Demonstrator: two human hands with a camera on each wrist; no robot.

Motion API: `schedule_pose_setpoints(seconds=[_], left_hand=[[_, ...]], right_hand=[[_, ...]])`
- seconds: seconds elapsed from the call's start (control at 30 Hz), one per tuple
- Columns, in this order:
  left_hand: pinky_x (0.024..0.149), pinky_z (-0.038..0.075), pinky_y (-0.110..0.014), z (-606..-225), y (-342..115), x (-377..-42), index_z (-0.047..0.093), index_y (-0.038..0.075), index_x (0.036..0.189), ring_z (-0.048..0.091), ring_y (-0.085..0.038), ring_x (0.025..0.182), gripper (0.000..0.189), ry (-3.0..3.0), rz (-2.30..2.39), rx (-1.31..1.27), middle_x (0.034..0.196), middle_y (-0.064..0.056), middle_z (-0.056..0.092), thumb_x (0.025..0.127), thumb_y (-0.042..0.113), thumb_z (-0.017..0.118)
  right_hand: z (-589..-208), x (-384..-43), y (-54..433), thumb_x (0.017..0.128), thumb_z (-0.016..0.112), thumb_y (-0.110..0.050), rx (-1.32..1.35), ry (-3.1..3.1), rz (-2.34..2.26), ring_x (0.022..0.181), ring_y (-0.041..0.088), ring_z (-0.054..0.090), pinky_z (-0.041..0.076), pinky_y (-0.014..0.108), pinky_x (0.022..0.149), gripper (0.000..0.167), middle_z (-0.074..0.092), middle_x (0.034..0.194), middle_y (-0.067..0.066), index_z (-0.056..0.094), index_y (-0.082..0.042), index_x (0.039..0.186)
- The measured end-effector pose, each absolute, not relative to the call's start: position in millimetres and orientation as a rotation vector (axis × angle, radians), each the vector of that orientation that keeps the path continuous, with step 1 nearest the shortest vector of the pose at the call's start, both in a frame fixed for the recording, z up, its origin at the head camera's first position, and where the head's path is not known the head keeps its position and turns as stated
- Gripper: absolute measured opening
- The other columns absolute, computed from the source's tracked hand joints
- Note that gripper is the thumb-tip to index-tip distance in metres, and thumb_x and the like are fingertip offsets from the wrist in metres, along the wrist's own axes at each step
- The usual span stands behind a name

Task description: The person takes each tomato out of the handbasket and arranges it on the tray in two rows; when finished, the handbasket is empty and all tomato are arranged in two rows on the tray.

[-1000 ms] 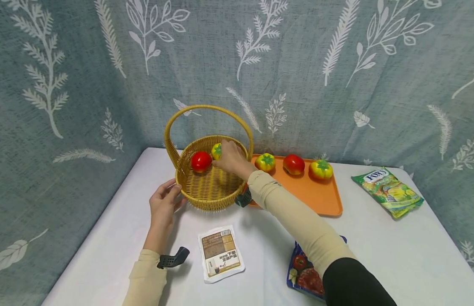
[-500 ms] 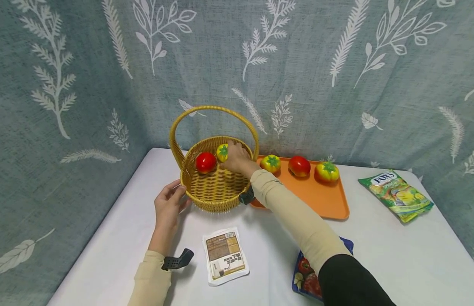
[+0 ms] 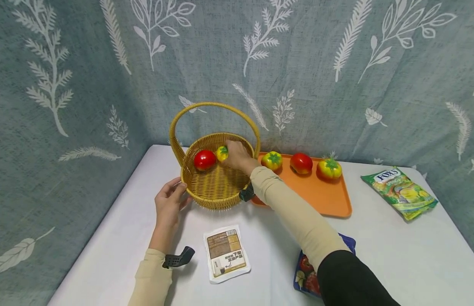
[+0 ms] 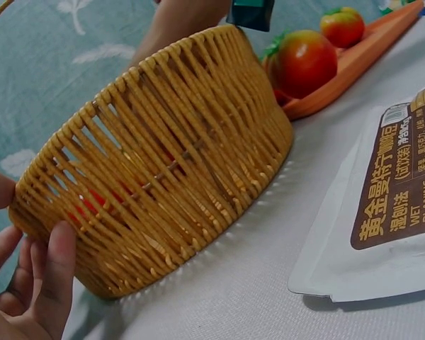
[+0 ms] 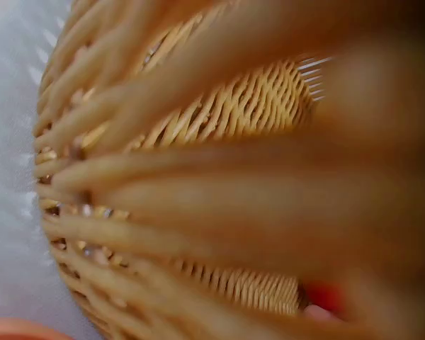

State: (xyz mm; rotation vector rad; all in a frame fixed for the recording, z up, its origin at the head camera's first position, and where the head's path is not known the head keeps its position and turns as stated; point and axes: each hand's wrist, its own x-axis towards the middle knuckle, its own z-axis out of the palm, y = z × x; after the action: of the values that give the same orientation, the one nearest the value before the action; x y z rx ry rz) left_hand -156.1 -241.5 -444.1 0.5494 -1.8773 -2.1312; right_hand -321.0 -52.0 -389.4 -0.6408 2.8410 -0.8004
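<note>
A round wicker basket with a tall arched handle stands at the back of the table. My left hand pinches its left rim; in the left wrist view a thumb and fingertips meet the woven wall. Inside the basket, my right hand holds a yellow tomato with a green top, partly hidden by the fingers. A red tomato lies to its left. The right wrist view is mostly filled by blurred wicker, so the grip does not show there.
Right of the basket, an orange tray bears yellow-red tomatoes and a red one. A green FOX'S bag lies farther right. In front are a white-brown pouch and a blue-edged pack, partly under the right arm.
The whole view has shifted slightly with the head. Within the basket, less of the yellow tomato shows now beside the right hand. The left hand stays at the rim.
</note>
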Motion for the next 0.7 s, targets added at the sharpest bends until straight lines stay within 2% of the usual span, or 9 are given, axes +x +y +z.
schedule_pose_setpoints(seconds=[0.07, 0.3, 0.53, 0.6, 0.7], left_hand=[[0.078, 0.061, -0.027, -443, -241, -156, 0.058, 0.010, 0.132, 0.065, -0.022, 0.106, 0.036, -1.879, -2.132, 0.552, 0.117, -0.005, 0.059, 0.098, 0.022, 0.065], [0.078, 0.061, -0.026, -442, -239, -156, 0.058, 0.011, 0.132, 0.065, -0.020, 0.105, 0.036, -1.875, -2.145, 0.577, 0.118, -0.004, 0.058, 0.098, 0.022, 0.065], [0.079, 0.060, -0.026, -442, -239, -157, 0.058, 0.010, 0.133, 0.065, -0.021, 0.106, 0.037, -1.887, -2.136, 0.575, 0.117, -0.004, 0.058, 0.098, 0.022, 0.065], [0.079, 0.060, -0.026, -442, -240, -156, 0.057, 0.010, 0.134, 0.064, -0.022, 0.108, 0.038, -1.890, -2.130, 0.573, 0.117, -0.004, 0.058, 0.098, 0.023, 0.065], [0.080, 0.060, -0.026, -442, -240, -156, 0.057, 0.009, 0.135, 0.063, -0.024, 0.111, 0.040, -1.892, -2.133, 0.578, 0.119, -0.005, 0.058, 0.099, 0.023, 0.065]], right_hand=[[-389, -321, -51, 0.087, 0.078, -0.017, -0.660, 2.834, -0.808, 0.108, 0.024, 0.057, 0.054, 0.036, 0.085, 0.063, 0.058, 0.126, 0.012, 0.049, -0.004, 0.142], [-387, -317, -46, 0.088, 0.077, -0.019, -0.702, 2.835, -0.749, 0.123, 0.028, 0.054, 0.051, 0.037, 0.098, 0.073, 0.052, 0.142, 0.014, 0.041, -0.003, 0.150], [-383, -303, -42, 0.089, 0.076, -0.019, -0.755, 2.839, -0.722, 0.126, 0.030, 0.050, 0.051, 0.039, 0.099, 0.069, 0.051, 0.143, 0.015, 0.045, -0.004, 0.148], [-379, -298, -42, 0.089, 0.076, -0.019, -0.793, 2.848, -0.720, 0.127, 0.030, 0.049, 0.049, 0.039, 0.102, 0.067, 0.052, 0.141, 0.015, 0.046, -0.004, 0.147], [-375, -288, -41, 0.089, 0.076, -0.019, -0.842, 2.849, -0.721, 0.122, 0.028, 0.051, 0.049, 0.038, 0.100, 0.065, 0.055, 0.133, 0.015, 0.048, -0.004, 0.144]])
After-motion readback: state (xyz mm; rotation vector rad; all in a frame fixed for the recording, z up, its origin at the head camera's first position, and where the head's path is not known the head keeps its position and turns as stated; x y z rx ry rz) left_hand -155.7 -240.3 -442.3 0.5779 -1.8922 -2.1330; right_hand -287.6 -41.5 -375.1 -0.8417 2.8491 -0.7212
